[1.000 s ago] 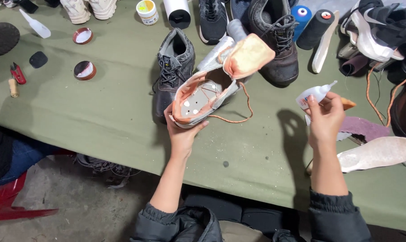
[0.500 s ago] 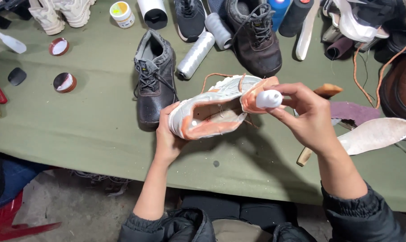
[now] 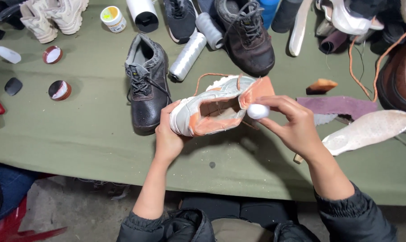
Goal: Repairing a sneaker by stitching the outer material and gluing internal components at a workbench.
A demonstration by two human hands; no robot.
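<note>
White-and-orange sneaker point(image 3: 212, 110): held above the green worktop point(image 3: 91, 134), left hand point(image 3: 169, 134) fingers wrapped round its toe. Right hand point(image 3: 292, 125) fingers pinch a small white bottle point(image 3: 258, 111) at the tongue. Looks like gluing step; next needs steady tip placement inside the opening. Black boot point(image 3: 145, 85) just beside.

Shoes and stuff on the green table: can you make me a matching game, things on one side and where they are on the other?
Things
1. white and orange shoe
2. small white bottle
3. black boot
4. white insole

Places
A. lying flat on the table, far right
B. held in the left hand
C. standing on the table just left of the held shoe
D. pinched in the right hand, at the shoe's opening

Pairs: 1-B, 2-D, 3-C, 4-A
</note>
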